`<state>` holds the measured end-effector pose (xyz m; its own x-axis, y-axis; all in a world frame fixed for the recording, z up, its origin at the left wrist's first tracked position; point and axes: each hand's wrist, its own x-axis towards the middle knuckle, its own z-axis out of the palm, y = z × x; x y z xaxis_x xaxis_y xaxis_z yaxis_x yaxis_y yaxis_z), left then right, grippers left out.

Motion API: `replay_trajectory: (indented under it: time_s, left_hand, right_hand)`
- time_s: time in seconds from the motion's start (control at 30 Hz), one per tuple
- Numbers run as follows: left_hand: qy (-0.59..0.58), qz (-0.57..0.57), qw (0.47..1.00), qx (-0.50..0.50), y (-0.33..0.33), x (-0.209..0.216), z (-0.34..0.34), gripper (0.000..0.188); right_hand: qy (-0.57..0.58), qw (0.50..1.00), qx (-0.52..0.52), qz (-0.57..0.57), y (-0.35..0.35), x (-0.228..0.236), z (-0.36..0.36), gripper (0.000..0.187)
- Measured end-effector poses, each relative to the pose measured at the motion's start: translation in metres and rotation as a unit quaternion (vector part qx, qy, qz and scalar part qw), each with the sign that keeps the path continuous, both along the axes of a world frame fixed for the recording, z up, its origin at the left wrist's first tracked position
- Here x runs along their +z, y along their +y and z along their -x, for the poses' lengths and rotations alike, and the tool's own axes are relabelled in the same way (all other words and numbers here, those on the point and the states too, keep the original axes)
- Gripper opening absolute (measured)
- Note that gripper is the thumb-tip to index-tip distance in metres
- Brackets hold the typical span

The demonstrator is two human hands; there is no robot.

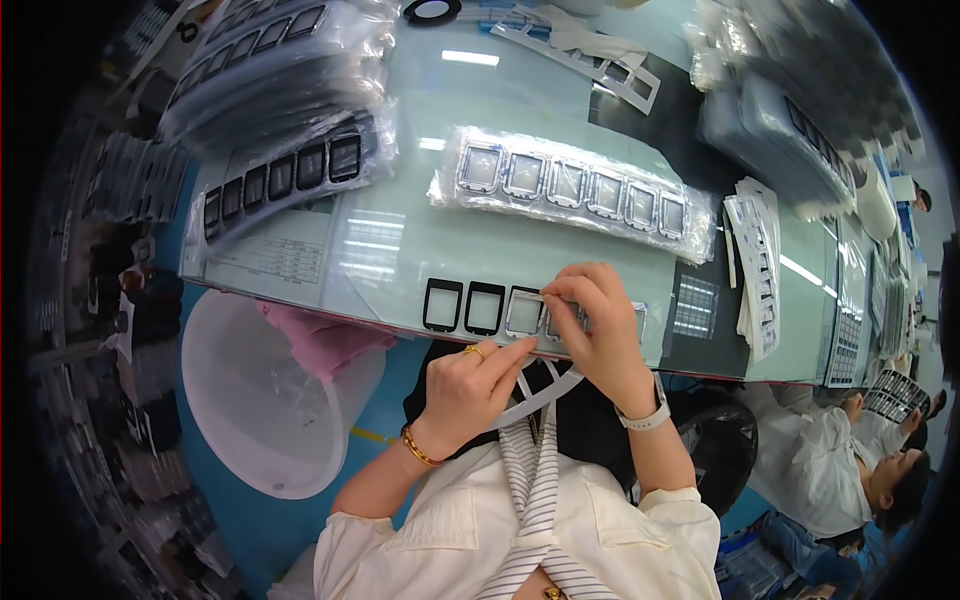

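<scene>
Along the table's near edge lies a row of small rectangular frames. Two at the left are a black frame (443, 305) and another black frame (485, 309). The third, a pale-edged frame (525, 313), lies between my hands. My right hand (600, 325) pinches at its upper right corner, partly covering the frames further right. My left hand (463, 392) has its fingers together, fingertips at the frame's lower edge. Just below, a white strip with cut-outs (545, 396) hangs over my lap, close to the left fingers. What either pinch holds is too small to tell.
A clear-wrapped tray of pale frames (570, 190) lies mid-table. Bagged black frames (285, 175) are stacked left, more bagged stacks (770, 130) right. White liner sheets (755, 265) lie at right. A white tub (270, 400) stands below left. Another person (830, 460) sits at right.
</scene>
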<state>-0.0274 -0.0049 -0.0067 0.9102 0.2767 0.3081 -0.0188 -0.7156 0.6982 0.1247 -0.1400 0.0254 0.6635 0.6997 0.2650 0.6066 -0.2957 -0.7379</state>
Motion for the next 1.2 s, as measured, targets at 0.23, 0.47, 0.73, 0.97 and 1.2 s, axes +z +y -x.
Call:
replay_trajectory:
  time_s: [0.23,0.47,0.73,0.97,1.2]
  left_hand:
    - [0.005,0.005,1.000,-0.001,0.000,-0.001,0.000,0.026]
    - [-0.001,0.018,1.000,-0.002,0.001,-0.001,0.000,0.029]
    - [0.012,0.025,1.000,0.000,0.001,0.004,0.000,0.026]
    - [0.038,0.021,0.999,-0.019,0.003,0.006,0.000,0.022]
    - [-0.070,0.233,0.968,-0.060,0.017,0.028,0.017,0.044]
  right_hand:
    - [-0.021,0.999,-0.014,0.028,0.004,-0.004,-0.001,0.010]
    - [-0.156,0.983,0.003,0.093,-0.003,0.002,0.001,0.021]
    - [-0.203,0.972,0.024,0.120,-0.014,0.007,0.005,0.049]
    - [-0.188,0.974,0.034,0.122,-0.002,0.007,0.006,0.051]
    - [0.213,0.957,0.195,0.032,-0.034,0.037,0.033,0.038]
